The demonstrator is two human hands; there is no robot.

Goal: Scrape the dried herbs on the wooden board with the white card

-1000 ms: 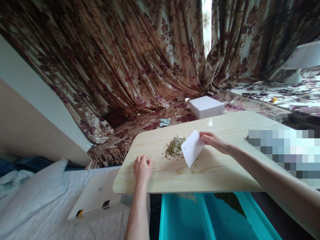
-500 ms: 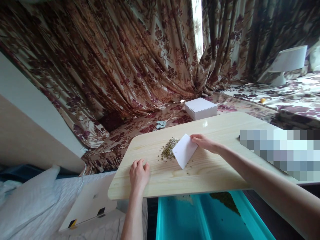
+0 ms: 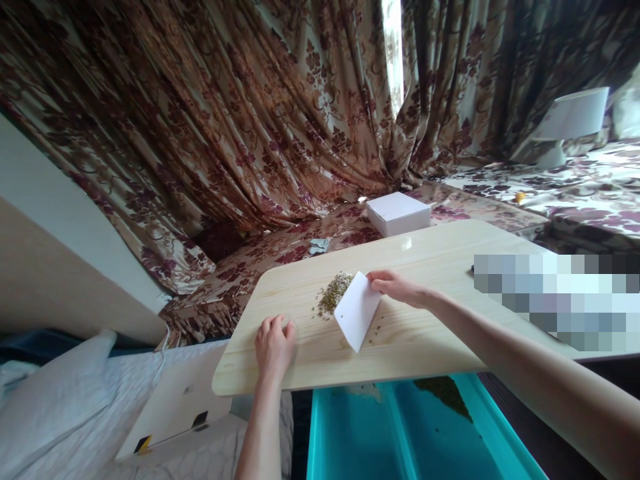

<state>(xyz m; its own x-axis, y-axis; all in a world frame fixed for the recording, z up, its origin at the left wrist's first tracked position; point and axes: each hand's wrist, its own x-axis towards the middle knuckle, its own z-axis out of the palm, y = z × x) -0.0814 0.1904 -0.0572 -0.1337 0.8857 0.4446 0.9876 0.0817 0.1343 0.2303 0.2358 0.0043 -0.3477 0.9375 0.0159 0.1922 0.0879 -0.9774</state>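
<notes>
My right hand (image 3: 395,287) grips a flat white scraper (image 3: 359,310) by its upper right corner. The scraper has a small hole near its left corner and stands tilted on the pale wooden table (image 3: 430,333). Against its left side lies a pile of mixed green and white grains (image 3: 334,293), partly hidden behind it. A few stray grains lie to the scraper's right. My left hand (image 3: 274,343) rests on the tabletop left of the pile, fingers loosely bent, thumb apart, holding nothing.
Below the table's near edge sits a turquoise bin (image 3: 355,433) with a divider; white grains lie in its left compartment, green in the right. A white box (image 3: 399,213) stands behind the table. A pixelated area covers the table's right end. A lamp (image 3: 575,120) stands far right.
My right hand has moved the scraper a little left and toward me, along the near side of the pile. My left hand stays on the table. The whole view has shifted slightly.
</notes>
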